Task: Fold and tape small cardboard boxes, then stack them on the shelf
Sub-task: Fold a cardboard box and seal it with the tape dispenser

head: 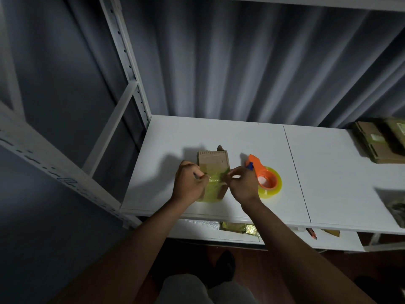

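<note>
A small brown cardboard box (214,163) lies on the white shelf board (252,137), its near half wrapped in yellowish clear tape. My left hand (189,183) grips the box's left side with curled fingers. My right hand (242,184) pinches the tape at the box's right edge. Just right of that hand lies an orange tape dispenser (263,174) with a yellow tape roll (272,190).
Finished taped boxes (381,139) are stacked at the shelf's far right. A dark item (394,207) sits at the right edge. More taped pieces (238,228) lie on the lower shelf. A white upright post (129,69) stands left; grey curtain behind.
</note>
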